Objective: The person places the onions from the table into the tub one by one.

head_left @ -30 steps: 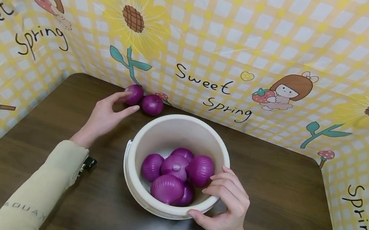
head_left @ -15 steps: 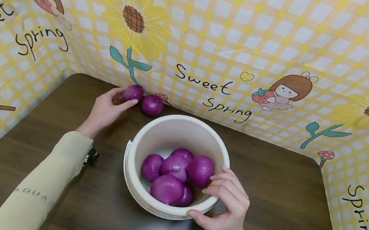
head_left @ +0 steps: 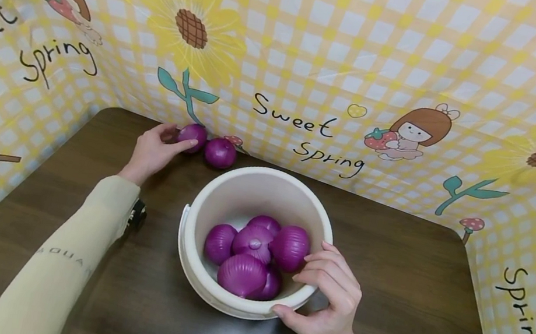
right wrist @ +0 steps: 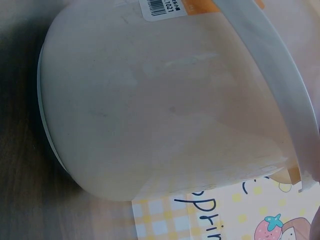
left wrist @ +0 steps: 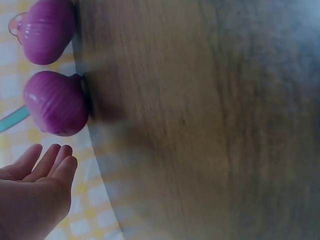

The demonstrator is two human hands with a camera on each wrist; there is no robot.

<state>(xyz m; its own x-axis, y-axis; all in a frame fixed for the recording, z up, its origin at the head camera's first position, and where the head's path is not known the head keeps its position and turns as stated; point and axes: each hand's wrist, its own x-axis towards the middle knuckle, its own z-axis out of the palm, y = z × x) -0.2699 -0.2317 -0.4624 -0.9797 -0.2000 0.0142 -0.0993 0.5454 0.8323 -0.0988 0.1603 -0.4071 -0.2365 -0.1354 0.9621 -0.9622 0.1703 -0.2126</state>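
Note:
Two purple onions sit at the table's back edge: a left onion [head_left: 192, 138] and a right onion [head_left: 220, 153]. My left hand [head_left: 152, 152] is at the left onion, its thumb in front and its fingers at the far left side. In the left wrist view a small gap shows between the fingertips [left wrist: 66, 162] and the nearer onion [left wrist: 57, 104]. A cream bucket [head_left: 266, 177] stands upright in the middle, with several purple onions [head_left: 242, 275] inside. My right hand [head_left: 331, 299] grips its right rim, fingers inside and thumb along the front edge.
The dark wooden table [head_left: 404, 272] extends on both sides of the bucket. A yellow checked cloth [head_left: 288, 46] with printed flowers walls the back and sides. The bucket's white handle [head_left: 182, 247] hangs down on its left side.
My left hand has shifted slightly left around the left onion, its thumb coming across the onion's front. The right hand and the bucket stay in place.

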